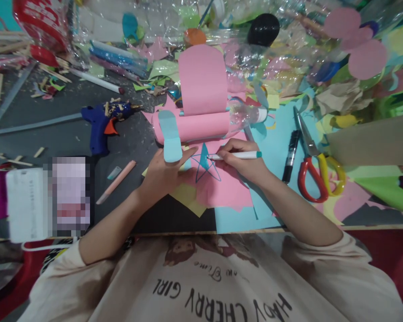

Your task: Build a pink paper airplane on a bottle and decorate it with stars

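My right hand [243, 158] grips a white felt-tip marker [245, 155] with a teal end, its tip on a pink sheet of paper [233, 190]. A blue-outlined star [204, 162] is drawn there, its top point and part of its middle coloured teal. Spread on the paper's left side, my left hand [163, 172] holds nothing that I can see; a light-blue paper strip [172, 150] hides some of its fingers. Just beyond lies a plastic bottle [250, 113] wrapped in pink paper, with a rounded pink flap [203, 80] standing up from it.
Scissors [310, 174] and a black marker [291, 154] lie right, partly on light-blue paper [235, 221]. A blue glue gun [102, 125], a peach marker [117, 181] and a phone [70, 192] are left. Paper scraps and clear plastic crowd the far side.
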